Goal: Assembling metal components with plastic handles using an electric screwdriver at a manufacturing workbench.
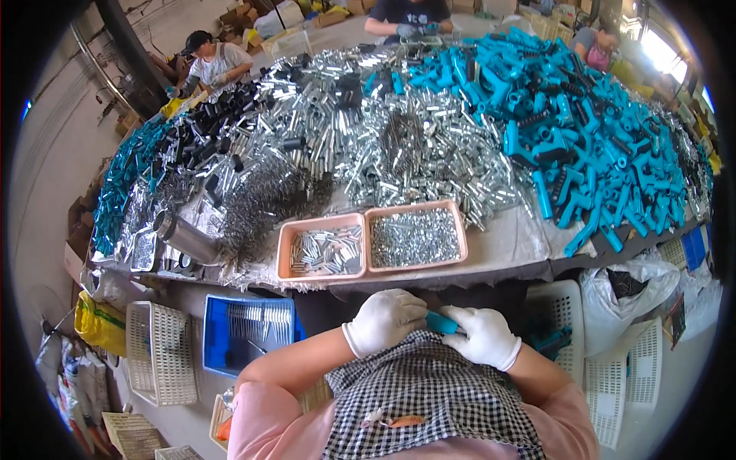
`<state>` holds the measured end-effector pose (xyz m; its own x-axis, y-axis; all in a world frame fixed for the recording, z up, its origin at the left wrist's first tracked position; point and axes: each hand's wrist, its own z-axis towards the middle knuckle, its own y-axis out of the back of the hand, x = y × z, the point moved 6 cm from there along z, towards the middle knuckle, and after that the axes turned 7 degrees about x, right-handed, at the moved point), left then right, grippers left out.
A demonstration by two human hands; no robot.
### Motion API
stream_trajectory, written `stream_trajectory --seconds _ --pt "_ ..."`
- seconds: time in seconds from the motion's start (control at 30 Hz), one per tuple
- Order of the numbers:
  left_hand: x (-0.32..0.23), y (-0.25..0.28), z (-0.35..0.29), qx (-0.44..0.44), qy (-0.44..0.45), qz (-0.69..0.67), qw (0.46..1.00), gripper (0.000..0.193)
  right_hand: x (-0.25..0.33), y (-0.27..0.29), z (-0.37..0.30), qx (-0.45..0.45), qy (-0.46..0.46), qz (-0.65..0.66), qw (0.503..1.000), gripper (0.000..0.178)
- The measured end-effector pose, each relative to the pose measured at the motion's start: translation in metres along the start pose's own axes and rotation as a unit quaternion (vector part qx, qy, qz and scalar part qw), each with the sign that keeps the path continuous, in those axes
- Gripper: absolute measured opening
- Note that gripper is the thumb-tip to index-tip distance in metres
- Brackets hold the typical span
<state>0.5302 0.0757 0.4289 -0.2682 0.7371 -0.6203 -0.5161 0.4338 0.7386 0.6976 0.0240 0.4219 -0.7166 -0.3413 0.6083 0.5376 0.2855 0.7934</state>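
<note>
White cotton gloves cover both hands, which meet low in the view just above a black-and-white checked apron (pixel 437 391). Between them lies a blue plastic part (pixel 441 323), only a short stretch of it showing. Its long axis seems to run roughly level from one hand to the other, dipping slightly toward the right, though the gloves hide both ends, so which way it points cannot be told for sure. The left hand (pixel 386 320) is curled into a loose fist, fingers together and closed over the part's left end. The right hand (pixel 484 334) has its fingers folded around the other end, thumb side lying along the top.

Just beyond the fingertips, past the table edge (pixel 491 270), sit two shallow pink trays side by side and touching. The left pink tray (pixel 285 247) holds small silver tubes lying loosely; the right pink tray (pixel 458 230) holds a denser layer of tiny silver pieces. Left of the left hand and below table level, a blue crate (pixel 217 337) holds thin metal rods, with a white basket (pixel 157 353) beside it. Right of the right hand stand more white baskets (pixel 629 376).

Farther out from the fingers, the table carries a wide heap of silver metal tubes (pixel 414 146), a heap of blue plastic handles (pixel 590 130) to the right and black parts (pixel 207 126) to the left. At the far side, other people sit at work.
</note>
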Motion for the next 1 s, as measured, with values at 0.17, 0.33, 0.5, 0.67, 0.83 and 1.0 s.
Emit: stream_trajectory --seconds 0.17,0.33,0.5,0.67,0.83,1.0 --pt "-0.006 -0.026 -0.012 0.064 -0.078 0.147 0.984 0.027 -0.015 -0.011 0.000 0.045 0.009 0.064 0.997 0.044" --pt "0.002 -0.020 -0.014 0.035 0.017 -0.001 0.999 0.021 -0.019 -0.018 0.001 0.073 0.009 0.092 0.993 0.048" --pt "0.012 -0.012 -0.002 0.033 0.084 -0.049 0.995 0.018 -0.017 -0.012 0.003 0.063 0.006 0.018 0.998 0.046" --pt "0.004 -0.022 -0.001 0.037 -0.007 0.027 0.999 0.021 -0.023 -0.013 -0.001 0.049 0.017 0.027 0.998 0.046" --pt "-0.002 -0.022 -0.001 -0.011 -0.033 0.057 0.998 0.024 -0.024 -0.009 -0.002 0.022 0.034 0.104 0.994 0.045" --pt "0.003 -0.013 0.002 -0.044 -0.042 -0.015 0.998 0.025 -0.019 -0.004 0.000 0.013 0.031 0.079 0.996 0.044"
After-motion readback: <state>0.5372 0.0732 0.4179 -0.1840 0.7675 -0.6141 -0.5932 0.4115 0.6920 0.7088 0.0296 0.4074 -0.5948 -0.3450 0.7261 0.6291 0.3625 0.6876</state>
